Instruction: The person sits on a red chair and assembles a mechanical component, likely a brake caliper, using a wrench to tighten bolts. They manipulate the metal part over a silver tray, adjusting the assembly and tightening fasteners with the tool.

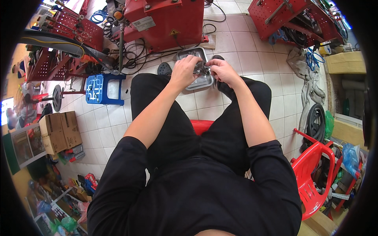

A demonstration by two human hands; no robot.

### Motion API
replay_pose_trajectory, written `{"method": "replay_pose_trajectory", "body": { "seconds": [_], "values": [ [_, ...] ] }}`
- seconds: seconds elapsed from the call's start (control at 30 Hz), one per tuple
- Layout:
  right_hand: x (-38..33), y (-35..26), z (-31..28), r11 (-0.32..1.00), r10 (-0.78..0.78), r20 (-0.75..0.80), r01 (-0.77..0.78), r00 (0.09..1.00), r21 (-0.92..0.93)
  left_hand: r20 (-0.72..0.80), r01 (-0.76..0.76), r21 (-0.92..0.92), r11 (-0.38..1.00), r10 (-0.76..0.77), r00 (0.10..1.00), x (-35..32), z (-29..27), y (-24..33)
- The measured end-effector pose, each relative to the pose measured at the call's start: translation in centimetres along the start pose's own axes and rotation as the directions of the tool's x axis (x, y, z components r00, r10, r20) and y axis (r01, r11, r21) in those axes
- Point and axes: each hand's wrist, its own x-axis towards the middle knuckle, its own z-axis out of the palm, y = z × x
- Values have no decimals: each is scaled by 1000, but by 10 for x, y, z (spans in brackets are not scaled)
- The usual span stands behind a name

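Observation:
Both my hands are in front of my knees, above a shallow grey container [201, 85] on the tiled floor. A small, dark, shiny part [203, 67], which looks like metal, sits between my fingertips; its exact kind is too small to make out. My left hand [184, 72] has its fingers bent around the part's left side. From the other side my right hand [225, 72] pinches it with thumb and forefinger. Part of the container's inside is hidden by the hands.
A red machine [163, 23] stands just ahead, with black cables [136, 55] on the floor. At left are a blue stool [103, 89] and a cardboard box [61, 131]. A red chair [315, 177] stands at right, below a red tool cart [293, 23].

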Motion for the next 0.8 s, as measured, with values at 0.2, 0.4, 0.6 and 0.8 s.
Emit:
{"method": "replay_pose_trajectory", "body": {
  "seconds": [0.2,0.4,0.6,0.8],
  "values": [
    [-3,-2,2,999,26,-12,-26,1000,44,-2,-1,-2,1000,1,1000,0,1,-1],
    [-1,-1,-2,999,17,48,-19,999,49,2,0,-1,1000,0,1000,-1,1,-1],
    [-1,2,5,1000,-6,-73,5,997,-17,6,0,11,1000,0,1000,-1,1,0],
    [4,5,-5,1000,9,50,-9,999,-4,14,10,24,1000,-10,1000,-2,0,0]
  ]
}}
